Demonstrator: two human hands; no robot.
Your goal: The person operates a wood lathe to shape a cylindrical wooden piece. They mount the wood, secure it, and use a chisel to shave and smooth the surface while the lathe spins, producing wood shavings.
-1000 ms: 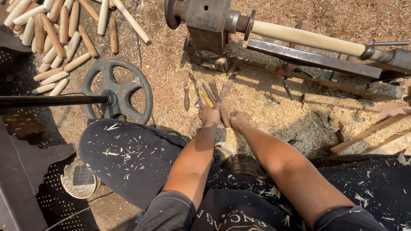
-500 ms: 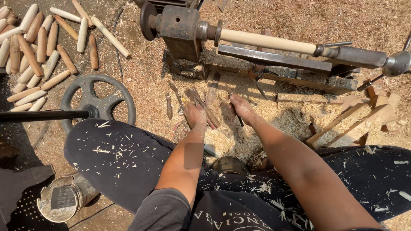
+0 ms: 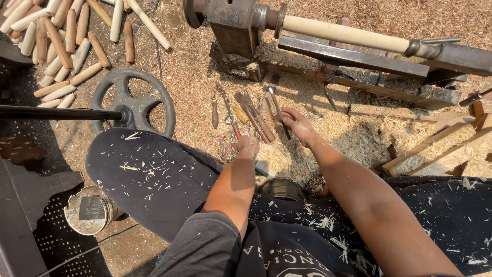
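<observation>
Several chisels and turning tools (image 3: 251, 115) lie in a row on the sawdust in front of me. My left hand (image 3: 248, 146) rests knuckles-down at the near end of that row, beside a red-handled tool (image 3: 234, 128); its fingers are curled under and hidden. My right hand (image 3: 300, 125) is at the right side of the row, its thumb and fingers closed over a long dark chisel (image 3: 277, 105). Beyond the tools stands a lathe with a rusty headstock (image 3: 230, 20) and a pale wooden cylinder (image 3: 348, 35) mounted between centres.
A steel tool rest bar (image 3: 353, 57) runs under the cylinder. A black spoked wheel (image 3: 134, 105) on a dark shaft sits at left, with a pile of turned wooden pins (image 3: 56, 46) behind it. A tin can (image 3: 89, 210) stands by my left knee; timber offcuts (image 3: 435, 149) lie at right.
My right hand has moved off the sawdust onto the dark chisel at the right of the row. My left hand stays at the near end of the tools. The view has shifted slightly.
</observation>
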